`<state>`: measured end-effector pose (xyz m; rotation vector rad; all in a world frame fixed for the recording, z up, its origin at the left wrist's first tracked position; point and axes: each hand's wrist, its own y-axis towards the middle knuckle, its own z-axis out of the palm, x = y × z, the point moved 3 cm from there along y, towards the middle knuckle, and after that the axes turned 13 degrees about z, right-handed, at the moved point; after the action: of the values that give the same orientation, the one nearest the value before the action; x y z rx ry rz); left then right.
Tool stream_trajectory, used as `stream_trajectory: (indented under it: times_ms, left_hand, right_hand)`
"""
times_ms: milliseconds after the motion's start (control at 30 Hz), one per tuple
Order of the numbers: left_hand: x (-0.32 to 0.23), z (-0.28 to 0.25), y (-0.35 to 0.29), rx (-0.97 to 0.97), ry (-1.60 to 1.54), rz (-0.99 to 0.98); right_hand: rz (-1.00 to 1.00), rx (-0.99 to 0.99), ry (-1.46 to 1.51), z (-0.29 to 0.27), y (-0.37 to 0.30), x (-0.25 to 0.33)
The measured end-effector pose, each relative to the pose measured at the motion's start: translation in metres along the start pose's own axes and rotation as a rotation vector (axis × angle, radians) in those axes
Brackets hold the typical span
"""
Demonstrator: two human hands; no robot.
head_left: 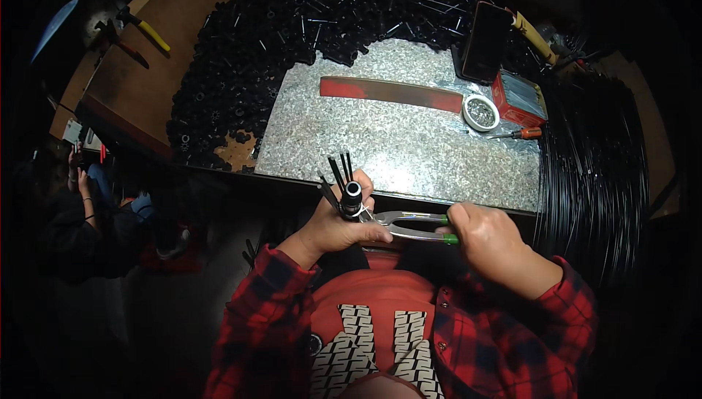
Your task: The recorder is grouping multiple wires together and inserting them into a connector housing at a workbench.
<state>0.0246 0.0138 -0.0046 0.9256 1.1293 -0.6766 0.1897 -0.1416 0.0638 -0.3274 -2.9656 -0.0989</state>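
Blk phone [485,42], red bx [512,108], ylw-hndl tool [151,33]

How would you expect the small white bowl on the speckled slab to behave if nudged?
The white bowl would likely slide rather than roll, standing upright on the glossy slab. A sharp push might spill the shiny bits inside, since it has no lid.

Dim room around me, one bright patch: the table [314,132], apparently lit from above, hot glare at its near middle. Black parts [252,41] on the far side swallow light, bar small glints. Black rods [592,172] at right catch thin highlights. Hands [486,238] well lit, pliers [417,216] shining. Floor [168,318] at left murky. Fisheye bends outer edges; corners go black, detail there lost.
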Motion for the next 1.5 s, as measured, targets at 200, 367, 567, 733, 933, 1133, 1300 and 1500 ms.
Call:
stream_trajectory:
  times_ms: [200, 367, 567, 733, 933, 1133, 1300, 1500]
  left_hand:
    - [0.004, -0.010, -0.008, -0.185, -0.271, 0.145]
    - [-0.001, -0.005, -0.011, -0.107, 0.203, 0.095]
    - [-0.009, 0.012, -0.006, -0.043, 0.248, 0.249]
    - [-0.009, 0.011, -0.010, 0.036, 0.209, 0.323]
    - [-0.006, 0.012, -0.010, 0.097, 0.246, 0.293]
    - [-0.003, 0.017, -0.008, -0.052, 0.261, 0.355]
    - [-0.005, 0.006, -0.016, -0.158, 0.144, 0.045]
    - [-0.013, -0.008, -0.018, -0.106, -0.152, 0.154]
  right_hand:
    - [0.025, 0.092, 0.378, 0.028, 0.005, -0.015]
    - [0.201, 0.068, 0.808, 0.010, 0.024, 0.018]
    - [-0.008, -0.018, 0.935, 0.012, 0.040, 0.050]
    - [-0.055, -0.064, 0.915, 0.013, 0.042, 0.053]
    - [-0.090, 0.032, 0.927, 0.019, 0.041, 0.047]
    - [-0.020, 0.001, 0.890, 0.015, 0.035, 0.055]
    - [0.055, 0.047, 0.953, -0.003, 0.029, 0.046]
    - [0.112, -0.177, 0.931, -0.025, 0.021, 0.016]
